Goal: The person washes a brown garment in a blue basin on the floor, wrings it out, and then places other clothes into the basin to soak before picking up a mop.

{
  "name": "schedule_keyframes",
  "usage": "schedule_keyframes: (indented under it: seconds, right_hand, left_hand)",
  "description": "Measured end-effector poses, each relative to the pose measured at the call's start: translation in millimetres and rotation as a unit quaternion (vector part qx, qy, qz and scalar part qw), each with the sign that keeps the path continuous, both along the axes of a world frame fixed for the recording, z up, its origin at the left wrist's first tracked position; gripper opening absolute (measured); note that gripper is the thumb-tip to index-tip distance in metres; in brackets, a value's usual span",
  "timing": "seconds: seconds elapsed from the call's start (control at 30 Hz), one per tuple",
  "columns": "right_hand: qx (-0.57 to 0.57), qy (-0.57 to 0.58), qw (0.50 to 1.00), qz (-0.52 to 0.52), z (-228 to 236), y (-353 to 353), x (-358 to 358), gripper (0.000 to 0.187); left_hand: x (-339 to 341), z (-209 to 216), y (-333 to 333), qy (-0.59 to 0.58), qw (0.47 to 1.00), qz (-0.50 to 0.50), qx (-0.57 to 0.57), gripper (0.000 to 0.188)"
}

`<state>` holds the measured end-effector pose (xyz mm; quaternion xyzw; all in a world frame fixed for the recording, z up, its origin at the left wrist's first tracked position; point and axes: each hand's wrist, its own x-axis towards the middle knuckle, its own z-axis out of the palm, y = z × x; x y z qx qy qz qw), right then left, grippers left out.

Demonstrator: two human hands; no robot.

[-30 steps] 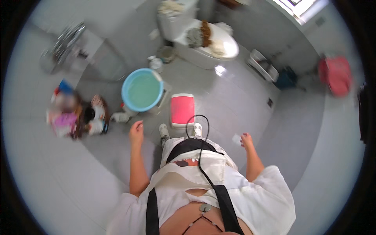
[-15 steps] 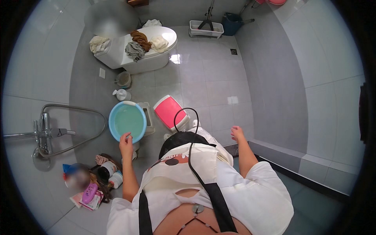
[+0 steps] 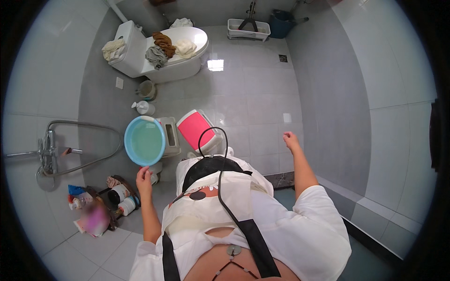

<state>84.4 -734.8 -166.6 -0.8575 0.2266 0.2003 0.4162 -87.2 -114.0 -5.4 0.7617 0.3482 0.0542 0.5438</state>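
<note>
My left hand (image 3: 144,180) hangs just below the near rim of a light-blue basin (image 3: 129,154) that holds clear greenish water. Its fingers are loosely bent and slightly apart, and I see nothing in them. My right hand (image 3: 291,140) is held out over the tiled floor on the right, its fingers relaxed and a little curled, with nothing visible in it. Beside the basin is a pale plastic stool (image 3: 174,136). A white stool with a pink top (image 3: 193,129) stands right of that, in front of my legs.
Cloths (image 3: 164,43) lie on a white toilet (image 3: 180,70) at the far left. A pump bottle (image 3: 143,108) and small bucket (image 3: 146,90) stand by the left wall. A shower mixer (image 3: 48,152) and a rack of bottles (image 3: 112,220) are at left; a mop bucket (image 3: 248,33) stands far back.
The view has shifted slightly. My left hand has drawn back from over the basin's near rim, and my right hand has moved a little forward and outward.
</note>
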Motion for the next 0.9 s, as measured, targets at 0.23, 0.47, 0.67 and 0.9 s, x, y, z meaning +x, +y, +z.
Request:
schedule_keyframes:
  seconds: [0.23, 0.47, 0.67, 0.9]
  right_hand:
    - [-0.045, 0.028, 0.996, -0.067, -67, -97, -80, 0.026]
    - [0.058, 0.179, 0.956, -0.226, 0, -66, -167, 0.024]
    - [0.079, 0.214, 0.93, -0.29, 28, -59, -213, 0.024]
    - [0.078, 0.213, 0.921, -0.316, 27, -60, -216, 0.021]
  left_hand:
    - [28, 2, -8, 0.011, 0.998, -0.055, 0.006, 0.018]
    - [116, 34, -51, -0.043, 0.989, -0.139, 0.025, 0.019]
    - [152, 38, -83, -0.107, 0.976, -0.188, 0.008, 0.02]
    - [168, 44, -74, -0.137, 0.971, -0.193, 0.031, 0.021]
